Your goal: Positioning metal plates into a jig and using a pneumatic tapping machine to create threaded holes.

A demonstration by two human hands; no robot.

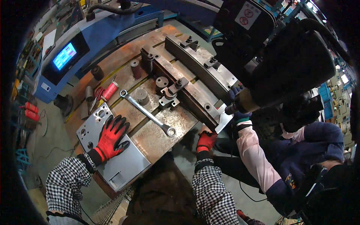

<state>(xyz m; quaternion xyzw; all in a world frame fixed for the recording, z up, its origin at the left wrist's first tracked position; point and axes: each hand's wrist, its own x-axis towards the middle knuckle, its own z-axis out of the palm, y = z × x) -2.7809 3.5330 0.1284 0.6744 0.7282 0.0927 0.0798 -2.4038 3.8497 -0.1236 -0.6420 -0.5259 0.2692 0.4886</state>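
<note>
My left hand [111,137], in a red and black glove, lies flat with fingers spread on a grey punched metal plate [123,165] at the near left corner of a rusty steel press bed [157,131]. My right hand [206,140], also in a red glove, grips the near end of a long dark steel die bar [183,93] that runs diagonally across the bed. A small shiny metal sheet piece [224,120] sits just beyond that hand. A co-worker's blue-gloved hand [240,112] with a pink sleeve is beside it.
A chrome combination wrench [148,112] lies on the bed, with steel cylinders [141,95], a red-white can [109,91] and red-handled pliers [96,95] to the left. A blue control box with a lit screen [64,56] stands at the far left. A black machine head [292,63] overhangs the right.
</note>
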